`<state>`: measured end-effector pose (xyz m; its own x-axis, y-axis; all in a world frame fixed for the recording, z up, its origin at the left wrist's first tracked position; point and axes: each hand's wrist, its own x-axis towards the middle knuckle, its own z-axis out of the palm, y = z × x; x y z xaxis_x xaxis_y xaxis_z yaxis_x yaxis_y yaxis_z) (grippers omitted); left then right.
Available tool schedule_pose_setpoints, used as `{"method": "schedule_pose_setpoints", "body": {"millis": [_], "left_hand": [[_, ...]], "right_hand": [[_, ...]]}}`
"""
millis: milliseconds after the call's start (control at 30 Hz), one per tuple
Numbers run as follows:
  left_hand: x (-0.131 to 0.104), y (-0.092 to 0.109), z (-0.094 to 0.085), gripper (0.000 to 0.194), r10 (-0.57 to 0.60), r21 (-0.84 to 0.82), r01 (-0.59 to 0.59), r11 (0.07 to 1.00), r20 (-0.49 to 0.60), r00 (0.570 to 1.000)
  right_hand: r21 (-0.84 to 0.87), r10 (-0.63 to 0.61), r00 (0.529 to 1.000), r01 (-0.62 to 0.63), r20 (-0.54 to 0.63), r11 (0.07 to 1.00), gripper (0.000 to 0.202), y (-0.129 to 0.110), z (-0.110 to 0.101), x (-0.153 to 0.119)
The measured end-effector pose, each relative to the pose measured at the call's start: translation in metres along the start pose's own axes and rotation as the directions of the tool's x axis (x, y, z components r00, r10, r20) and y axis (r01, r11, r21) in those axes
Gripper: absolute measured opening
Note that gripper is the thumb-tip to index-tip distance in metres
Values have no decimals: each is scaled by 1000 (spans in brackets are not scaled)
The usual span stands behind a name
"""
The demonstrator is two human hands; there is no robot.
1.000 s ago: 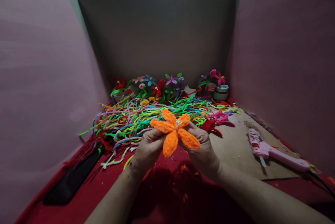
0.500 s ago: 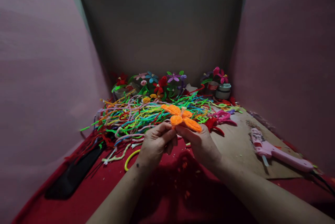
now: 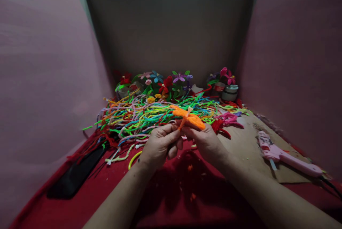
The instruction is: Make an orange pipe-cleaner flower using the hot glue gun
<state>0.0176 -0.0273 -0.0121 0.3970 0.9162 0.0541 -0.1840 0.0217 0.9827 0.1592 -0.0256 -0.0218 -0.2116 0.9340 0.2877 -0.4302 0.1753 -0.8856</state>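
Between my two hands is an orange pipe-cleaner flower (image 3: 192, 119) with fuzzy petals and a small pale centre. My left hand (image 3: 162, 144) pinches it from below on the left, at the short orange stem under the petals. On the other side, my right hand (image 3: 203, 140) has its thumb and fingers closed on the flower's lower right part, beneath a petal. The exact grip of the right fingertips is partly hidden by the flower. Behind it lies a heap of coloured pipe cleaners (image 3: 139, 118).
A pink glue gun (image 3: 290, 159) rests on a cardboard sheet (image 3: 240, 150) at right, its cord trailing off. Finished flowers (image 3: 164, 84) and a jar (image 3: 229, 92) stand along the back. A black flat object (image 3: 76, 175) and a yellow ring (image 3: 133, 159) lie at left on red cloth.
The orange flower has tipped so its petals show more edge-on and its stem is visible. Both hands stay close together around it, and the whole view has shifted slightly.
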Motion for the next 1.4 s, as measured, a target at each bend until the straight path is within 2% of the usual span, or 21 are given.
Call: {"method": "schedule_pose_setpoints", "body": {"millis": [100,300,400,500,633,867,1000,1067,1100,1267,1400], "left_hand": [[-1,0,-2,26,-2,18,1,1000,21,1000],[-4,6,2,28,47,111,-54,992,65,997],[-3,4,6,26,82,205,-85,975,27,996],[0,-5,7,20,168,359,-133,924,-70,983],[3,-16,6,13,395,631,-226,743,-141,908],[4,-20,4,12,631,842,-311,441,-44,774],[6,-25,1,10,689,851,-395,347,55,723],[5,-25,1,10,692,831,-412,372,48,721],[5,-24,2,10,677,819,-404,408,25,736],[1,-20,5,11,499,710,-274,649,-125,858],[3,-20,7,17,361,524,-230,820,-161,918]], "right_hand": [[35,11,999,-13,38,999,17,4,-2,2],[29,-14,999,15,-52,999,14,3,1,-2],[3,-21,997,21,-68,1000,11,1,4,-4],[-19,-36,992,34,-120,999,8,1,6,-4],[-30,-67,974,62,-216,998,10,5,3,-2],[-67,-92,953,76,-289,995,11,7,3,0],[-86,-90,950,68,-300,994,10,6,6,-2],[-102,-92,954,65,-284,993,10,6,6,-4],[-109,-92,958,64,-271,992,9,6,6,-4],[-102,-65,980,47,-188,994,4,3,5,-4],[-111,-47,988,30,-149,993,6,-2,5,-2]]}}
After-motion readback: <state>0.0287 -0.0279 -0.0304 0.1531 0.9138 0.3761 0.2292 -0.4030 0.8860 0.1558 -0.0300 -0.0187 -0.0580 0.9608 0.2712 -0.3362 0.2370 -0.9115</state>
